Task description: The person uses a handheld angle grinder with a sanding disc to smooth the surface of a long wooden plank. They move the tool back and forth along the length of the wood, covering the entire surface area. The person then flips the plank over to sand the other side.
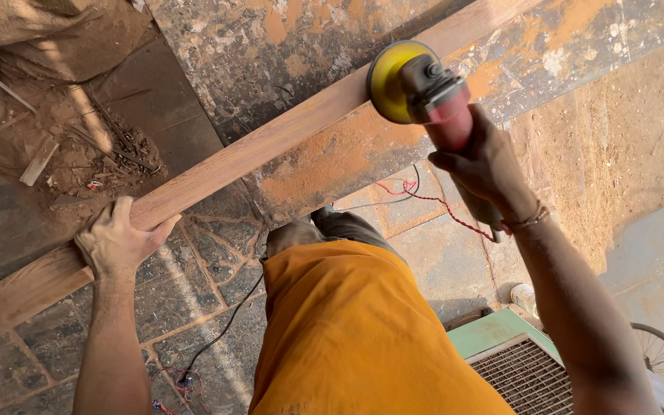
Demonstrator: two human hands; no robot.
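Debris: wood scraps (pixel 40 161) and sawdust are seen on the floor (pixel 194 253) at the far left, well apart from the work.
Left hand (pixel 119 244): it is laid over the near edge of the plank, palm down, fingers wrapped across the top face and thumb spread toward the right; it is closed on the plank, pinning it. The forearm rises straight from the lower edge of the view.
Plank (pixel 270 138): 1 long wooden board is carried diagonally from the lower left to the upper right, resting across a dust-stained slab that serves as the counter (pixel 270 54). It is judged stiff and fairly heavy, with a dusty face that could slip; a hold near its left end, flat over the edge, is judged soundest.
Cable: a dark cable (pixel 224 330) and a red twisted wire (pixel 424 201) are trailed over the floor.
Grinder (pixel 424 92): a handheld disc sander with a yellow pad is set on edge against the plank's far side. It is judged heavy at the head, best gripped by its red body.
Right hand (pixel 486 165): it is closed tightly round the grinder's body, wrist bent, forearm reaching up from the lower right.
Grille: a green-framed metal grille (pixel 524 369) lies at the lower right.
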